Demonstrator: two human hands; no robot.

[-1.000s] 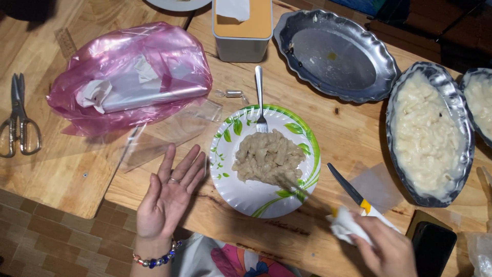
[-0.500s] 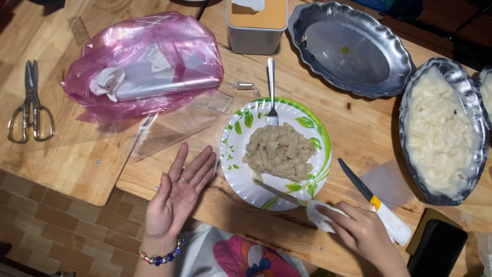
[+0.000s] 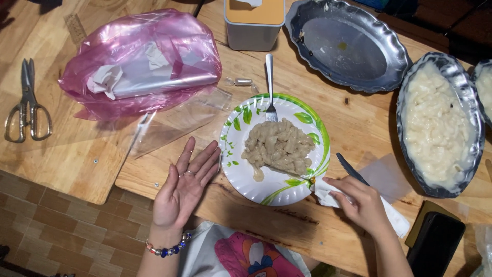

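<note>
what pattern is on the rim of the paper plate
Green leaves and a green band on the round white paper plate, seen from the head camera.

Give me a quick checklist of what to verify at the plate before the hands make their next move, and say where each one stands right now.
1. Left hand free: ok, open palm up beside the paper plate, holding nothing.
2. Right hand grip: ok, fingers closed on a white tissue at the plate's rim.
3. Knife position: ok, lying on the table right of the plate, partly under the right hand; whether the hand grips it, cannot tell.
4. Fork clear of the hands: ok, tines resting on the plate's far edge.
5. Food contained: ok, heaped mid-plate, none seen off the plate.
6. Plate rim clean: cannot tell, the tissue covers that spot.
</note>
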